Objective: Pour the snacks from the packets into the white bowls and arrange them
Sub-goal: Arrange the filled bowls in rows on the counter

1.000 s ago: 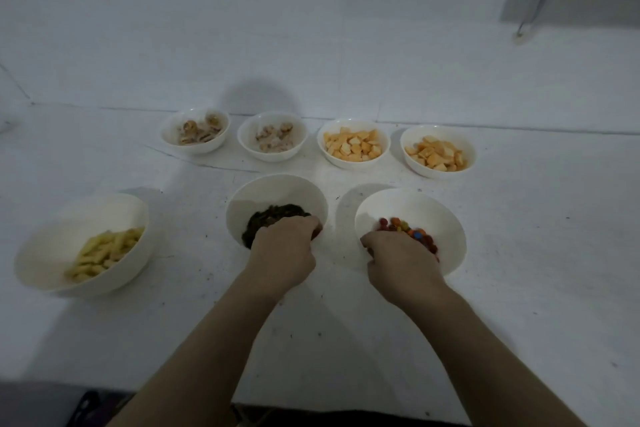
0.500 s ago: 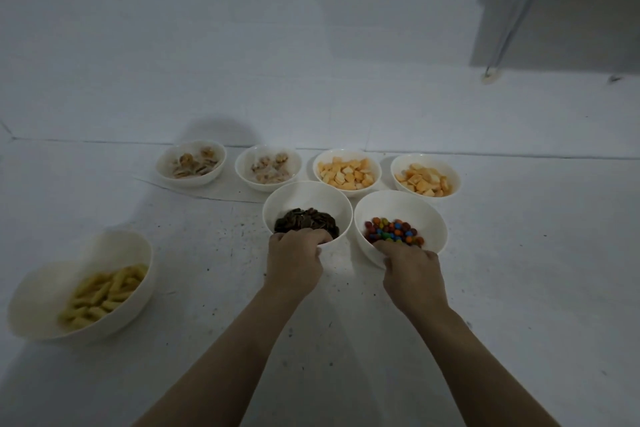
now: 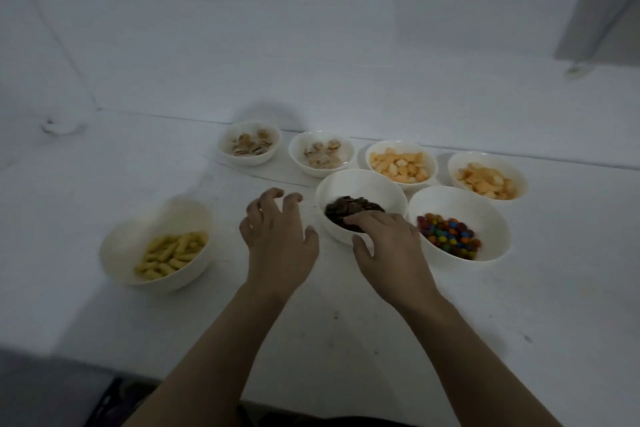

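Our right hand (image 3: 388, 246) lies over the near rim of the bowl of dark seeds (image 3: 360, 198), fingers laid along the rim and thumb spread toward us; we cannot tell whether they grip it or only rest there. Our left hand (image 3: 277, 236) hovers just left of that bowl, fingers loosely curled and spread, holding nothing and touching no bowl. Just right of the right hand sits the bowl of coloured candies (image 3: 460, 218), its rim close beside the seed bowl's, which we read as a second row being formed in front of the first. Beyond both hands a row of four bowls runs side by side: two of pale shelled nuts (image 3: 249, 142) (image 3: 322, 152) and two of orange crackers (image 3: 401, 161) (image 3: 488, 177). Well left of the left hand, apart from the group, the bowl of yellow corn sticks (image 3: 159, 246) waits on the white worktop (image 3: 519, 305), likely next to be brought in. No packets show.
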